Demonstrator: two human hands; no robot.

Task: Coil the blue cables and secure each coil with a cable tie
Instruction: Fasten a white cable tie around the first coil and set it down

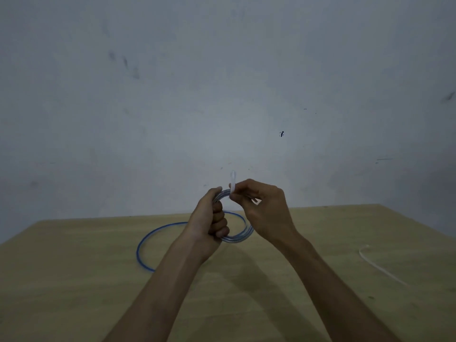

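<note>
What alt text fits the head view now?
The left hand grips a blue cable coil above a wooden table; the right hand pinches a white tie at its top. A blue loop and another tie lie on the table.

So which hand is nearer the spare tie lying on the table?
Right. The right hand, pinching the upright tie, is left of the spare tie; the left hand sits farther left, gripping the coil.

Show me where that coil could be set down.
The table is bare near left, before the loose cable, and between the right arm and the spare tie. Crowded: middle, where left hand and right hand meet at the coil.
</note>
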